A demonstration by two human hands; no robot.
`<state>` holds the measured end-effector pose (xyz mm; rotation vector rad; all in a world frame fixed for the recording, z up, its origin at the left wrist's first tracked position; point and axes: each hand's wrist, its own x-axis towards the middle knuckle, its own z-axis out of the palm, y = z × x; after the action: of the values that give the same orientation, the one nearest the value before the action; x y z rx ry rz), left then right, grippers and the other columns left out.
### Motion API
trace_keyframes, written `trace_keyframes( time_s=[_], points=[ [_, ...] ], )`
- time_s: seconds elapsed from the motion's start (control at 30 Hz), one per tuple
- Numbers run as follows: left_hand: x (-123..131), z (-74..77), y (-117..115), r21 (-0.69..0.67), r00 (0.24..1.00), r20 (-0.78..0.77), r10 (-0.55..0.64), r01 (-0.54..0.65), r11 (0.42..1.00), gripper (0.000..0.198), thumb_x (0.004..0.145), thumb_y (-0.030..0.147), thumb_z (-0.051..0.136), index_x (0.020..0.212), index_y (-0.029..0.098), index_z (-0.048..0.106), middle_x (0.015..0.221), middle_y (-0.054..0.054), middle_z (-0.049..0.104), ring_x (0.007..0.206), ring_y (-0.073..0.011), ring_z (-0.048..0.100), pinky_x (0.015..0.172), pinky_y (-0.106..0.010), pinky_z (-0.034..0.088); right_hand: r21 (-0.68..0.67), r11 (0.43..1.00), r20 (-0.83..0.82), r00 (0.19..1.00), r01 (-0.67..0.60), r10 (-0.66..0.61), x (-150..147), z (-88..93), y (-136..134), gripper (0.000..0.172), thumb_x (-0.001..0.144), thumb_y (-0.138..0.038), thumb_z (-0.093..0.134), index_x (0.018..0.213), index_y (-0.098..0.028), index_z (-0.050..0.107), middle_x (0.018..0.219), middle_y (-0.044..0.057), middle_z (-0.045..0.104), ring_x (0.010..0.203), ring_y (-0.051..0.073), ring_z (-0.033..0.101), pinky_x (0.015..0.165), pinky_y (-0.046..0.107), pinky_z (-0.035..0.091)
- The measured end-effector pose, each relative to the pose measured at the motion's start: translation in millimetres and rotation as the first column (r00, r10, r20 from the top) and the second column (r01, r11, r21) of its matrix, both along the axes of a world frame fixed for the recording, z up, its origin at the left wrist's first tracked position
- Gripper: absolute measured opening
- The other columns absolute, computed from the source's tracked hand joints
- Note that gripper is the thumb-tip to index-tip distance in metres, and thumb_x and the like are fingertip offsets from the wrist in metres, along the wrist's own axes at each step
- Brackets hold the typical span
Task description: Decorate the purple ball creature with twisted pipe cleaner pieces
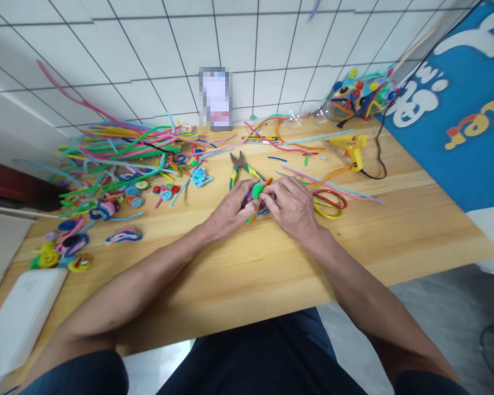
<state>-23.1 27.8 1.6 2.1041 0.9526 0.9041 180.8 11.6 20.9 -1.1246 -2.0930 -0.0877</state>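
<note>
Both hands meet over the middle of the wooden table. My left hand (239, 204) is closed, its fingers pinching a small pipe cleaner piece (257, 191) with a green coil on top and orange ends sticking out. From the other side my right hand (293, 206) pinches at the same piece with thumb and forefinger. Blue and purple pipe cleaner shows below, partly hidden by the fingers. Just behind the left hand lie pliers (239, 164) with green and yellow handles, jaws pointing away. Beside the right hand rest scissors (331, 204) with red and yellow handles.
A heap of pipe cleaners (127, 145) covers the back left, with finished twisted pieces and buttons in front. A yellow glue gun (353, 149) with a cord stands back right near a bag of buttons (360, 96). A phone (216, 99) leans on the tiled wall; a white power bank (22, 318) lies front left.
</note>
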Motion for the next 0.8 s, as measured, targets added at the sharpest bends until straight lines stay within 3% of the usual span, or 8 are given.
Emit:
trace_keyframes(
  time_s=[0.5,0.7,0.8],
  points=[
    [-2.6,5.2,5.6,0.008,0.999,0.004,-0.046,0.046,0.999,0.045,0.102,0.043,0.051,0.139,0.019,0.061,0.147,-0.016,0.065,0.139,-0.0302,0.060,0.122,-0.050,0.047,0.033,0.999,-0.035,0.999,0.031,-0.030,-6.1,-4.7,-1.9,0.015,0.104,-0.024,0.060,0.092,-0.023,0.070,0.090,0.008,0.072,0.089,0.025,0.066,0.083,0.041,0.053],
    [-3.3,2.2,8.8,0.021,0.999,0.010,-0.041,0.041,0.999,0.041,0.101,0.039,0.049,0.133,0.020,0.065,0.144,-0.015,0.067,0.137,-0.0298,0.062,0.120,-0.051,0.048,0.019,0.998,-0.111,0.992,-0.056,0.058,-2.3,-5.1,-6.4,0.018,0.105,-0.018,0.055,0.104,-0.023,0.072,0.098,0.008,0.074,0.096,0.023,0.070,0.089,0.041,0.058],
    [-3.4,2.3,8.0,0.016,0.999,0.005,-0.041,0.041,0.999,0.043,0.100,0.038,0.049,0.137,0.020,0.064,0.146,-0.015,0.066,0.137,-0.0303,0.061,0.120,-0.052,0.048,0.016,0.999,-0.159,0.987,-0.029,0.031,4.2,-2.3,-7.0,0.019,0.103,-0.016,0.057,0.109,-0.024,0.073,0.103,0.008,0.075,0.099,0.023,0.072,0.091,0.042,0.059]
  ],
)
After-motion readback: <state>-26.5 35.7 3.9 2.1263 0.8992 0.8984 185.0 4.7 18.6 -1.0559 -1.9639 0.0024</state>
